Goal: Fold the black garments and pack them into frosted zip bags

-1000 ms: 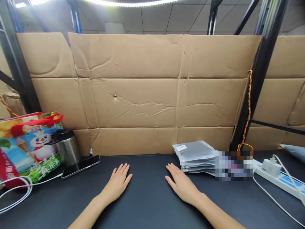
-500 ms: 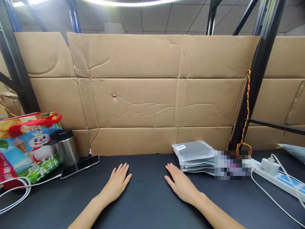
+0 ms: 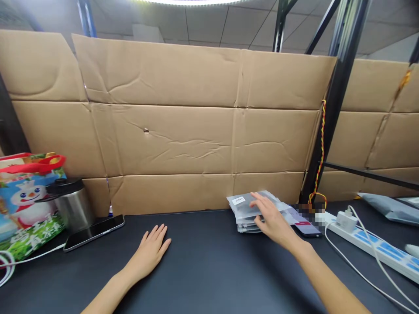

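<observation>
My left hand (image 3: 151,250) lies flat on the dark tabletop (image 3: 196,266), fingers spread and holding nothing. My right hand (image 3: 273,222) is raised over a stack of frosted plastic zip bags (image 3: 244,211), fingers apart. Whether its fingertips touch the top bag I cannot tell. A white label (image 3: 238,200) shows on the top bag, and the hand hides part of the stack. Just right of the stack lies a phone (image 3: 307,229) with its screen lit, partly blurred out.
A dark phone (image 3: 94,233) on a white cable, a steel jug (image 3: 75,207) and a colourful snowman bag (image 3: 31,203) stand left. At right lies a white power strip (image 3: 376,244) with a charger (image 3: 347,221) and cables. A cardboard wall (image 3: 176,144) closes off the back.
My right hand has lifted off the tabletop and moved right and forward over the bags. My left hand stays flat on the table. The view has turned slightly right.
</observation>
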Tool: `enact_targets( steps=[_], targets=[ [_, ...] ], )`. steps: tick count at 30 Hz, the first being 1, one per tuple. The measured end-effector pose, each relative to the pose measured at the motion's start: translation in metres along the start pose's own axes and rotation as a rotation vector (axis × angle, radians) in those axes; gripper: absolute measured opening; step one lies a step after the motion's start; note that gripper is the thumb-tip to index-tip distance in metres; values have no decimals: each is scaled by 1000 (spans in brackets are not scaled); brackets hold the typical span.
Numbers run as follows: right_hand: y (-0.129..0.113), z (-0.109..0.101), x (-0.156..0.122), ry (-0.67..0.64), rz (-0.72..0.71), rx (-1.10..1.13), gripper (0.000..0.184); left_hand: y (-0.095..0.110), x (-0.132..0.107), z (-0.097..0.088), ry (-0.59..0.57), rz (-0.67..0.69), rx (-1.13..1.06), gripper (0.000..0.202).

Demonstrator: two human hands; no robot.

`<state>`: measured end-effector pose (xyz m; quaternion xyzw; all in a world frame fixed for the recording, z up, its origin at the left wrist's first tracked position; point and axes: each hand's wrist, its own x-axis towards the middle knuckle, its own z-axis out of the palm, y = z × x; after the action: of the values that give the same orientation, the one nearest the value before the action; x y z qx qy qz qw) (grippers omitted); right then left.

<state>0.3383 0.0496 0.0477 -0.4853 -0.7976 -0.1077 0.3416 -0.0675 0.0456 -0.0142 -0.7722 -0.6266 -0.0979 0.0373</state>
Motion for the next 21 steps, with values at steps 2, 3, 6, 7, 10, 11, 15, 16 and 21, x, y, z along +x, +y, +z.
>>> enact_targets(
  steps=[2, 3, 6, 7, 10, 11, 15, 16, 21],
  targets=[
    [14, 1, -5, -42, 13, -31, 26, -1, 0, 1, 10, 5, -11, 56],
    [18, 3, -7, -59, 18, -33, 24, -3, 0, 2, 13, 8, -13, 56],
    [19, 8, -8, -40, 24, -11, 18, -5, 1, 5, 13, 9, -19, 55],
    [15, 9, -7, -7, 17, 0, 18, -4, 1, 5, 27, 27, -26, 54],
    [-9, 13, -2, 111, -79, 42, 18, 10, -4, -3, 156, 179, -65, 52],
    [-22, 16, 0, 139, -133, 58, 18, 17, -7, -8, 212, 247, -79, 53],
    [-85, 38, 0, 114, -374, 136, 20, 48, -27, -28, 284, 445, -102, 63],
    [-100, 46, -3, 81, -421, 170, 20, 51, -32, -31, 275, 475, -107, 63],
    [-140, 75, -14, -49, -433, 300, 16, 38, -44, -24, 210, 486, -227, 45]
  ],
)
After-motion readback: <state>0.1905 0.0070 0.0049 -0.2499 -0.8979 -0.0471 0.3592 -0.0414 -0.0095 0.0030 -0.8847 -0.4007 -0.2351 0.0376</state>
